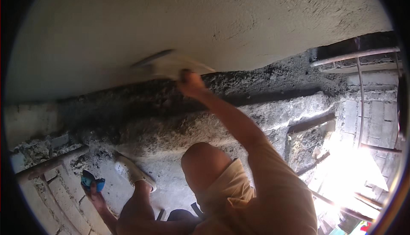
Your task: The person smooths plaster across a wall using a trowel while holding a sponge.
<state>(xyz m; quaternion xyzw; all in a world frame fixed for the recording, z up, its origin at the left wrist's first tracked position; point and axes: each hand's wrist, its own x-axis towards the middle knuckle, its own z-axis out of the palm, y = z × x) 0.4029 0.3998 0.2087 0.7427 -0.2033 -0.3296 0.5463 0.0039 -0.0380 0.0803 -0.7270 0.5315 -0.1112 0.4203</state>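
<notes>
My right hand [193,85] reaches up to the wall with its fingers wrapped round the dark handle of a plastering trowel [166,67]. The trowel's wide blade is smeared by motion and lies against the pale plaster [106,34], near its lower edge. Low on the left, my left hand [94,194] is closed on a small blue object [94,181]. Its exact kind cannot be made out. The left hand is well apart from the wall.
Below the plaster runs a rough dark ledge [239,96]. My foot in a pale perforated clog [128,169] and a bare knee [205,162] are underneath. Poles [55,162] cross at the left, and a bar [354,57] at the right. Bright light falls at lower right.
</notes>
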